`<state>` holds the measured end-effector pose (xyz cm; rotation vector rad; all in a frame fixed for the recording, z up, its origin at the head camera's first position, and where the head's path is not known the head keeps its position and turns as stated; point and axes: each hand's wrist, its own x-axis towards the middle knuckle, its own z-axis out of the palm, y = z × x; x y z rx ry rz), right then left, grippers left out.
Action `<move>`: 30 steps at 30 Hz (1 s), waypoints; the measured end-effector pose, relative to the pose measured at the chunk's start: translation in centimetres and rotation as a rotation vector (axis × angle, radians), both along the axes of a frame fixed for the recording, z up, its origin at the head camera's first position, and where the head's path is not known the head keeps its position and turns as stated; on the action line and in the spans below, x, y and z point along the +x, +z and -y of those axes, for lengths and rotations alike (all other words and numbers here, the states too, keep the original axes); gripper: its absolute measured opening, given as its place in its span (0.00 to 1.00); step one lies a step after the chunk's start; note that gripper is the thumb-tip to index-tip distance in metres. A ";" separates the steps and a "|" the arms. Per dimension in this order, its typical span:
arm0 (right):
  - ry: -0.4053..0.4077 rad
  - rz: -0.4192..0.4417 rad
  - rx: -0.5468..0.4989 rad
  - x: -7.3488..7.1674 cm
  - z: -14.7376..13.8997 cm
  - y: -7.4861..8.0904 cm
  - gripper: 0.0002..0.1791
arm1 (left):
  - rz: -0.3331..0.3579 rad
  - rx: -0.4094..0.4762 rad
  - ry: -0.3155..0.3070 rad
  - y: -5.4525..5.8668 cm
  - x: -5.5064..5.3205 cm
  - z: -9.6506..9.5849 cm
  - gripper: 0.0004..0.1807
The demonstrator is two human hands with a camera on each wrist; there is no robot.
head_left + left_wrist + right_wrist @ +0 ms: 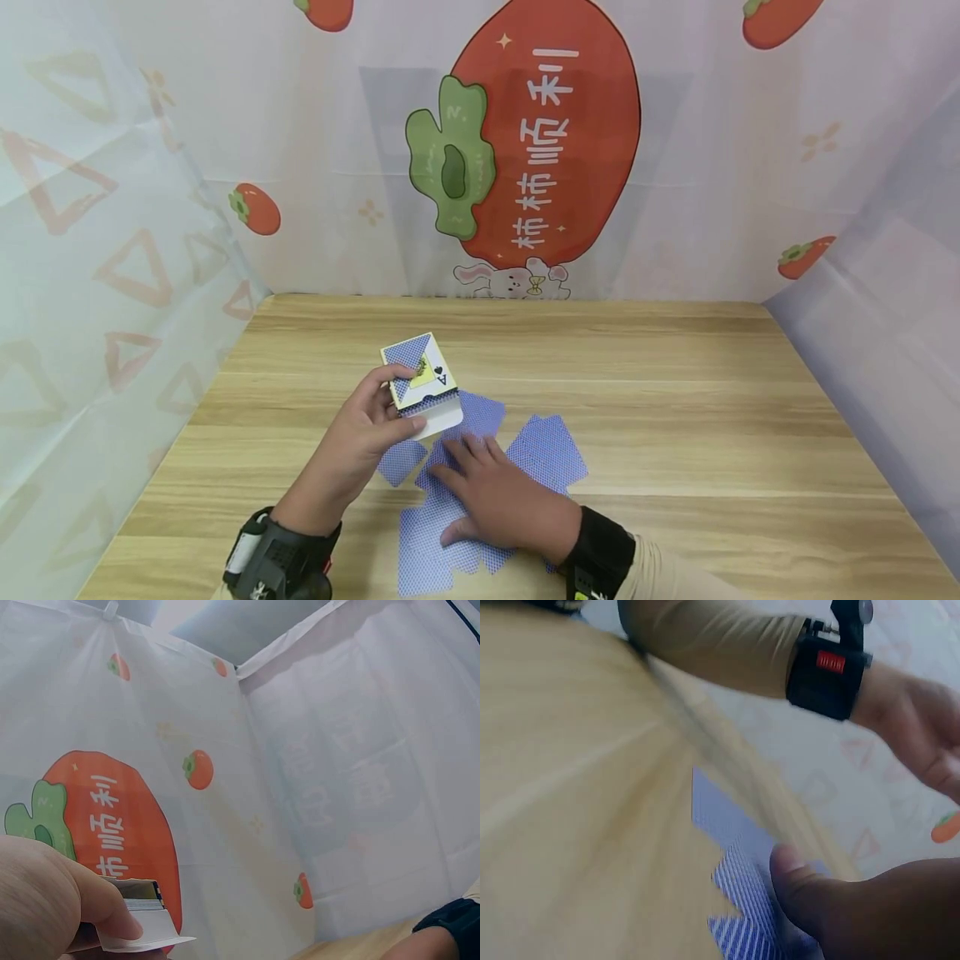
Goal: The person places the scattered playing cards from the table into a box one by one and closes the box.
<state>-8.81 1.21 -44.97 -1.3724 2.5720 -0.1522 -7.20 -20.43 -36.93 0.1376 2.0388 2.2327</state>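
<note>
My left hand [367,433] grips a playing card box [422,375], raised above the table, fingers on one side and thumb by its white flap. An ace of spades design shows on the box's face. The flap hangs unfolded, and in the left wrist view the edges of a white stack [144,904] show in the box's mouth. Below, blue-backed playing cards [427,537] lie spread face down and overlapping. My right hand [498,500] rests over them, palm down with fingers spread, covering part of the pile. In the right wrist view its thumb [791,874] lies over the cards.
A wood-grain table [712,417] lies under the cards. Behind it hangs a white curtain [712,167] printed with persimmons, and more cloth closes off both sides. One card [401,462] lies at the left edge of the spread, partly beneath the left hand.
</note>
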 end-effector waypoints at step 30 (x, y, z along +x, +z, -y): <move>-0.473 0.067 -0.243 -12.0 -8.1 -0.4 0.40 | 0.031 -0.022 0.015 0.1 0.0 -0.2 0.34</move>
